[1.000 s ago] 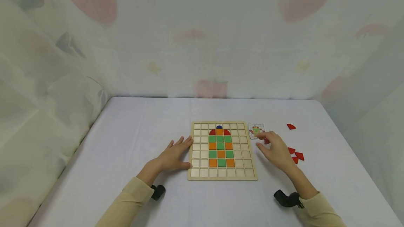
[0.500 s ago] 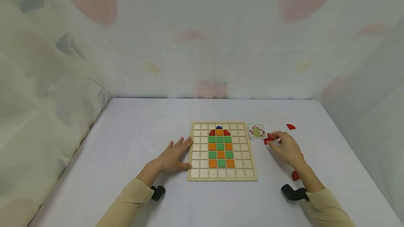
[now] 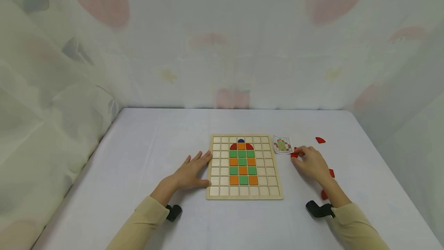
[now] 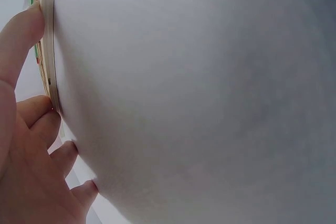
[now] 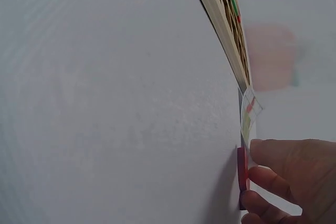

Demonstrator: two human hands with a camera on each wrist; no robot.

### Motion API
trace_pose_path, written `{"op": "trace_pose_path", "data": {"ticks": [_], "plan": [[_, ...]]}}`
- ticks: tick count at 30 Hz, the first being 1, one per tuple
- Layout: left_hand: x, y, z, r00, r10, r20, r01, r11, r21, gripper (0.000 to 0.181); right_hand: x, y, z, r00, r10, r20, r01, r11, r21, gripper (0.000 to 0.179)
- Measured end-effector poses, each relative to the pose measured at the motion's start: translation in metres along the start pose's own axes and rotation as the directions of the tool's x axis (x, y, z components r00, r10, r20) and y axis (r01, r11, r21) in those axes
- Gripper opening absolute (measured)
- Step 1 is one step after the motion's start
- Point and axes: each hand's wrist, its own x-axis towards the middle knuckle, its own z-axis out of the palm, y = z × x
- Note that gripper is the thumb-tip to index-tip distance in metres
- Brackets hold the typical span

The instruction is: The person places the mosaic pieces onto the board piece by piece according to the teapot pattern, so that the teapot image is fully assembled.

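Observation:
My left hand [image 3: 192, 171] lies with spread fingers against the left edge of a wooden grid board [image 3: 220, 195]; the left wrist view shows its fingertips at the board's rim [image 4: 48, 40]. Green and orange square tiles [image 3: 242, 161], two red rounded pieces and a blue piece [image 3: 241, 141] form a figure on the board. To the right of the board, my right hand [image 3: 312, 165] has curled fingers and pinches a red piece [image 3: 293, 155] at table level. In the right wrist view that red piece [image 5: 242, 169] stands beside the fingertips, partly hidden by them.
A small printed pattern card [image 3: 282, 145] lies between the board and the right hand. One red quarter-round piece [image 3: 320, 140] sits farther back right. More red pieces [image 3: 332, 173] show beside the right forearm, which partly covers them. White cloth covers the table [image 3: 156, 134].
My right hand has moved right, away from the card, and lower toward the red pieces beside it. Its forearm now covers part of the loose red pieces. The left hand has stayed put.

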Motion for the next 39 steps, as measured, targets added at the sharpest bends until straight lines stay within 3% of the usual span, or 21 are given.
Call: {"op": "trace_pose_path", "data": {"ticks": [19,26,33,39], "plan": [[-0.0009,0.0014,-0.0007,1.0,-0.011,0.006,0.011,1.0,-0.007,0.088,0.0006,-0.0031,0.0026,1.0,0.019,0.02,-0.018,0.998,-0.057,0.026],[-0.0009,0.0014,-0.0012,1.0,-0.013,0.01,0.013,1.0,-0.003,0.088,-0.0031,-0.0018,-0.0011,0.999,-0.03,0.034,0.032,0.998,-0.061,0.022],[-0.001,0.0027,-0.0026,1.0,-0.013,0.015,0.013,1.0,-0.007,0.089,-0.0063,0.0019,-0.0004,0.996,-0.091,0.004,0.091,0.996,-0.021,0.022],[-0.0012,0.0032,-0.0033,1.0,-0.008,0.016,0.008,1.0,-0.011,0.089,-0.0071,0.0016,0.0008,0.997,-0.073,-0.033,0.072,0.997,-0.019,0.022]]}}
